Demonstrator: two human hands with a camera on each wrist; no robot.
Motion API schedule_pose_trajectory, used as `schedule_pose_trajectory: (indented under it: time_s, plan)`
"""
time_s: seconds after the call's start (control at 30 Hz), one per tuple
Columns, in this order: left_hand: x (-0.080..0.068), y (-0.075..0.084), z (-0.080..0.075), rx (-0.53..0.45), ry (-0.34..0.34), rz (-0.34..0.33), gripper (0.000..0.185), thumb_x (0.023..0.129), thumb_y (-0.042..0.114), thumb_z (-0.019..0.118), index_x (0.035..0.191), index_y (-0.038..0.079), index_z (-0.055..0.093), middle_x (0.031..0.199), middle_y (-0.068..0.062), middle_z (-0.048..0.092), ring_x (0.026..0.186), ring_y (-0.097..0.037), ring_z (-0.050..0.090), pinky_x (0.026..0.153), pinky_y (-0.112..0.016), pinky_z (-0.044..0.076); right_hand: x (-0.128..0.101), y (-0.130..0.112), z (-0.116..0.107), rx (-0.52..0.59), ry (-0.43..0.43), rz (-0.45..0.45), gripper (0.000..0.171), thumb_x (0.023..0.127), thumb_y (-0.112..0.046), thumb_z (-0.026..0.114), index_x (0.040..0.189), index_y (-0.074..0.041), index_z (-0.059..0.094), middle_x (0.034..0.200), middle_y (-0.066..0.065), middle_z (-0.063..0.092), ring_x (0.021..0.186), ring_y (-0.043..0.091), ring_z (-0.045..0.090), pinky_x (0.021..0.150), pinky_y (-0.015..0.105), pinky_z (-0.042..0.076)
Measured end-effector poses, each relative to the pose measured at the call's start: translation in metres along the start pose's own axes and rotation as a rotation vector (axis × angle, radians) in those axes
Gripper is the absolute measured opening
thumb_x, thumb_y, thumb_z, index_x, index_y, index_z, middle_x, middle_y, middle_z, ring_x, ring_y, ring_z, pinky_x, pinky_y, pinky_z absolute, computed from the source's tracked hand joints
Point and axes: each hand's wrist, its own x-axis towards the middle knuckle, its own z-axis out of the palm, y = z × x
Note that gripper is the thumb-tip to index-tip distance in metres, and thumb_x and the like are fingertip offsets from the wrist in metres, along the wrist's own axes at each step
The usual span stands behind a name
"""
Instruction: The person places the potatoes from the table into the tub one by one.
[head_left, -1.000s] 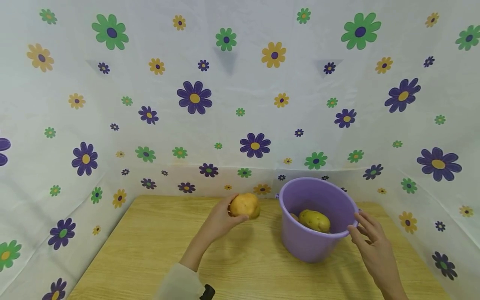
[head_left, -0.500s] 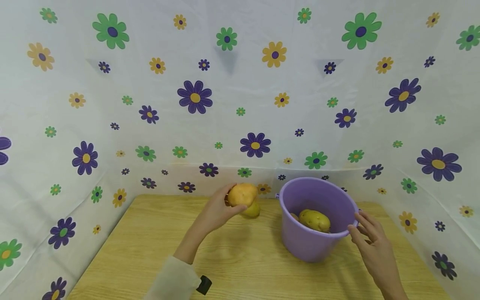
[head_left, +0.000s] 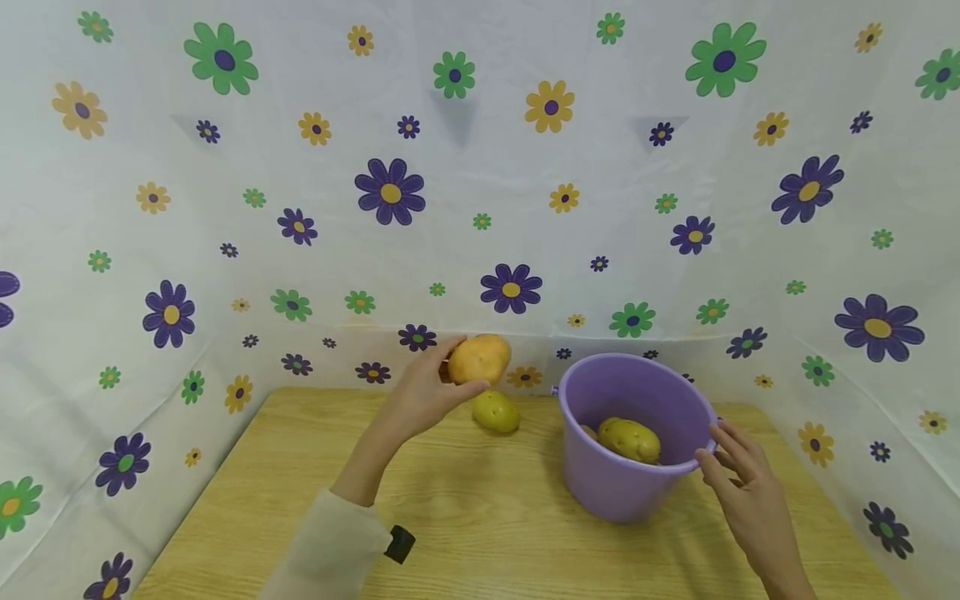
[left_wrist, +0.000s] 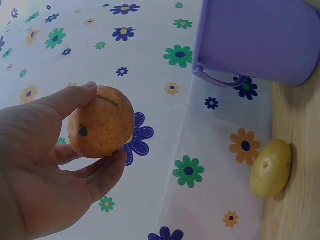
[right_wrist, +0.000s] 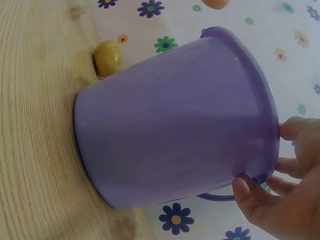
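Note:
My left hand grips a brownish-orange potato between thumb and fingers, raised above the table near the back wall. In the left wrist view this potato has a dark spot and a short scar. Below it, a yellow potato lies on the table, apart from the hand. To the right stands a purple bucket with a yellow-green potato inside; part of another shows behind it. My right hand holds the bucket's right rim with its fingertips, also seen in the right wrist view.
The wooden table ends at a white flowered cloth that hangs behind and on both sides. The bucket's handle hangs down its outer side. A dark band sits at the left sleeve.
My left hand has lifted its potato up and slightly left, away from the yellow potato, which now shows fully. My right hand and the bucket have stayed in place.

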Motion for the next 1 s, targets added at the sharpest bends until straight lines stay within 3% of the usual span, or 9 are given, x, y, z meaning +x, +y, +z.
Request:
schedule_pose_trajectory:
  time_s: [0.37,0.8,1.0]
  plan:
    - [0.002,0.010,-0.007,0.032,-0.004,-0.042,0.080,0.092,0.033,0.080,0.156,0.005,0.042,0.139,-0.013,0.058,0.113,-0.027,0.062,0.096,-0.042,0.056,0.001,0.000,0.000,-0.003,0.001,0.011,0.053,0.107,-0.021,0.059,0.151,0.006,0.045,0.158,0.023,0.034,0.108,-0.018,0.043,0.077,0.005,0.048]
    - [0.005,0.012,0.002,0.012,-0.021,-0.062,0.080,0.092,0.032,0.080,0.157,0.006,0.041,0.140,-0.012,0.056,0.111,-0.026,0.061,0.096,-0.039,0.057,0.001,0.000,0.001,-0.011,0.009,0.005,0.052,0.107,-0.021,0.059,0.150,0.007,0.047,0.157,0.023,0.035,0.108,-0.019,0.043,0.077,0.005,0.048]
    - [0.010,0.017,0.013,-0.006,-0.041,-0.022,0.077,0.092,0.032,0.081,0.155,0.005,0.044,0.133,-0.012,0.061,0.107,-0.024,0.063,0.092,-0.037,0.058,0.001,0.001,0.001,-0.013,0.007,0.000,0.052,0.107,-0.021,0.059,0.150,0.007,0.046,0.157,0.024,0.035,0.108,-0.020,0.043,0.077,0.006,0.049]
